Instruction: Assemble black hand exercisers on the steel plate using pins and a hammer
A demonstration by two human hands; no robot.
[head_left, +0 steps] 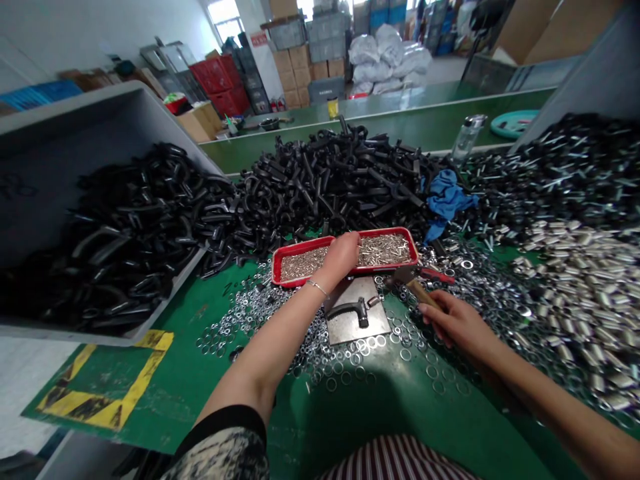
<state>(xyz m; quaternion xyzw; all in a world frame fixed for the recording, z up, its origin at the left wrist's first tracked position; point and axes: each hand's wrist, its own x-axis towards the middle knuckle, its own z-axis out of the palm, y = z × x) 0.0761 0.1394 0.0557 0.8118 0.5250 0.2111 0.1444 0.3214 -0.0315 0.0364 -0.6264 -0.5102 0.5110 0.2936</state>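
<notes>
My right hand (457, 319) is wrapped round the wooden handle of a hammer (423, 293), its dark head lying towards the red trays. My left hand (344, 253), fingers closed, reaches into the red tray of small metal pins (384, 250); whatever is in its fingertips is hidden. Left of it is a second red tray (277, 268) with smaller metal pieces. Below the trays lies a flat metal plate (341, 331). On it rest a black curved handle part (350, 308) and a small metal sleeve (373, 302).
Metal rings (345, 378) and nuts (240, 313) are scattered round the plate. Black handle parts (325, 173) pile up behind the trays and fill a tilted grey bin (100, 127). A blue cloth (445, 193), a glass bottle (467, 139) and heaped metal sleeves (590, 300) are at the right.
</notes>
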